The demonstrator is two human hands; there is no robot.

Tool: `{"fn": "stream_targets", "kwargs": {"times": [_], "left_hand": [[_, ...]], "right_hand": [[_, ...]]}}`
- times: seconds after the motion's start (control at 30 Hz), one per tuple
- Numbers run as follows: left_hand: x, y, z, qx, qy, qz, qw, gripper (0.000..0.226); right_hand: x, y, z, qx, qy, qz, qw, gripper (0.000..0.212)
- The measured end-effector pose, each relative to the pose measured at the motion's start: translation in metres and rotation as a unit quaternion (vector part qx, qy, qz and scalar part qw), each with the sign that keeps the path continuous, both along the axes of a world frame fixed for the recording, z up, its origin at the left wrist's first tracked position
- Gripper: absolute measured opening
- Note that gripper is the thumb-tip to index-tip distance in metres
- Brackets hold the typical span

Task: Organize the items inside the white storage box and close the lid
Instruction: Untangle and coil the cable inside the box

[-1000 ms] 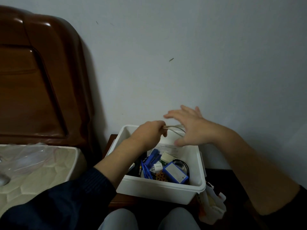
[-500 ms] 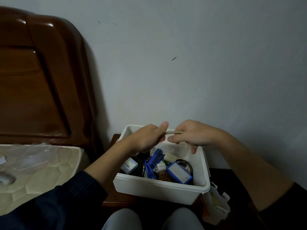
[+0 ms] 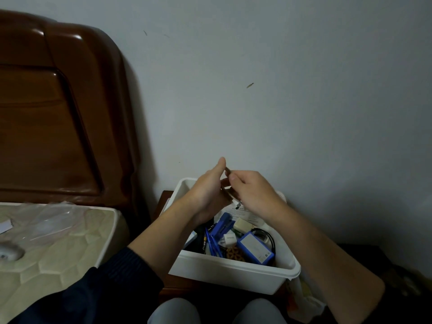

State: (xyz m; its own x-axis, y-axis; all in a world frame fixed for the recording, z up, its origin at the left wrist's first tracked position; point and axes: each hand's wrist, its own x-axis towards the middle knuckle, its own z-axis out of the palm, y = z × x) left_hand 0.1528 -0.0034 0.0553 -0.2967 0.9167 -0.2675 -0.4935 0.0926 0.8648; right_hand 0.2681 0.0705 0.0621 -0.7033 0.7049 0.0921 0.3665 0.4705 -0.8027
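1. The white storage box (image 3: 233,274) sits open on a bedside stand, with no lid in view.
2. Above it, the left hand (image 3: 208,195) and the right hand (image 3: 254,195) both pinch a thin pale cable (image 3: 230,192).
3. Best to wind even loops, keep tension gentle, then tuck the coil beside the blue pack (image 3: 256,251).

- In front of you is a plain pale wall (image 3: 280,66) with some small dark marks.
- On your left stands a glossy brown wooden headboard (image 3: 58,108), above a quilted beige mattress (image 3: 58,253).
- The light is dim.
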Motion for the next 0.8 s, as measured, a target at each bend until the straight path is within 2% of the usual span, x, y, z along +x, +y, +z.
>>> {"fn": "stream_targets", "kwargs": {"times": [0.07,0.13,0.23,0.33,0.43,0.5,0.53,0.6,0.63,0.7,0.8], "left_hand": [[-0.002,0.001,-0.001,-0.013,0.017,0.022,1.0,0.067],[-0.005,0.001,-0.002,0.001,-0.007,0.049,0.999,0.067],[-0.009,-0.001,-0.004,0.023,-0.042,0.07,0.996,0.051],[-0.019,-0.001,-0.015,0.018,-0.034,0.119,0.992,0.036],[-0.034,-0.002,-0.024,0.018,0.014,0.193,0.981,0.036],[-0.043,-0.003,-0.029,0.025,0.054,0.236,0.97,0.04],[-0.047,-0.003,-0.031,0.033,0.076,0.247,0.965,0.042],[-0.052,-0.004,-0.033,0.048,0.108,0.267,0.956,0.039],[-0.055,-0.003,-0.033,0.05,0.115,0.279,0.952,0.034],[-0.065,-0.001,-0.032,0.062,0.121,0.303,0.943,0.02],[-0.08,0.003,-0.031,0.092,0.149,0.327,0.929,0.009]], "right_hand": [[-0.005,-0.009,-0.001,0.007,-0.017,0.016,1.0,0.037],[-0.011,-0.018,-0.004,0.032,-0.043,0.041,0.998,0.038],[-0.02,-0.022,-0.015,0.139,-0.141,0.044,0.979,0.042],[-0.026,-0.026,-0.021,0.133,-0.112,0.032,0.984,0.047],[-0.034,-0.026,-0.026,0.05,-0.073,0.03,0.996,0.064],[-0.042,-0.025,-0.028,-0.094,-0.025,0.053,0.994,0.075],[-0.048,-0.026,-0.029,-0.194,0.013,0.058,0.979,0.077],[-0.059,-0.029,-0.028,-0.387,0.094,0.077,0.914,0.066],[-0.064,-0.029,-0.027,-0.438,0.113,0.098,0.886,0.058],[-0.073,-0.028,-0.025,-0.468,0.117,0.137,0.865,0.05],[-0.087,-0.023,-0.024,-0.416,0.087,0.154,0.892,0.048]]}}
